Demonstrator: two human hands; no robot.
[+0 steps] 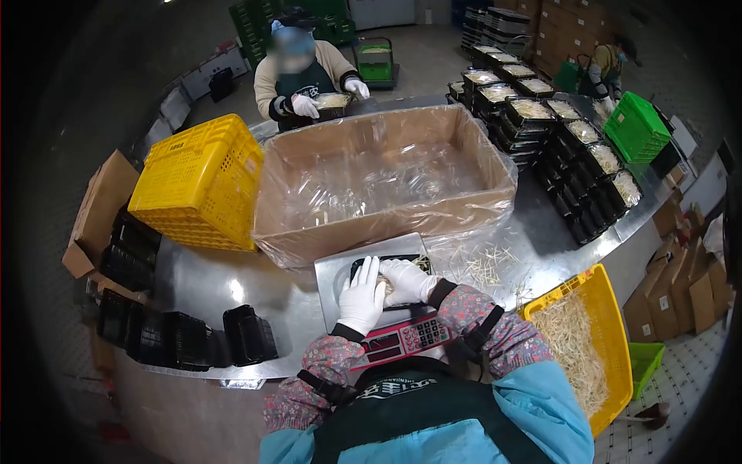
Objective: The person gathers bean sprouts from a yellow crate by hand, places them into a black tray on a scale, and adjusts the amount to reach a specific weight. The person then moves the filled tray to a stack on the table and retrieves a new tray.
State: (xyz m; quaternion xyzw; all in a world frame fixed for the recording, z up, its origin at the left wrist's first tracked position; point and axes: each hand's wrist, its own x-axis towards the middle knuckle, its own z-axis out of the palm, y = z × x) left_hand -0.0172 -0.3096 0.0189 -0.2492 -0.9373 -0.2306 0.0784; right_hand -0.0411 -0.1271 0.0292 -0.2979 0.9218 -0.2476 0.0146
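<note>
A black tray (423, 264) lies on the metal plate of a red scale (402, 338). Both of my white-gloved hands rest over it. My left hand (362, 297) lies across the tray's left part with its fingers stretched out. On the right part, my right hand (407, 281) presses with bent fingers on pale sprouts, which show only in small bits; whether it grips any is hidden. To the right, a yellow crate (614, 340) holds many pale sprouts (573, 352). Loose sprouts (483, 265) are scattered on the metal table between scale and crate.
A plastic-lined carton (386, 213) stands beyond the scale. Yellow crates (197, 182) and empty black trays (185, 340) are at left. Stacks of filled trays (532, 110) stand at the back right. Across the table, a co-worker (303, 77) holds a tray; another person (604, 69) is farther right.
</note>
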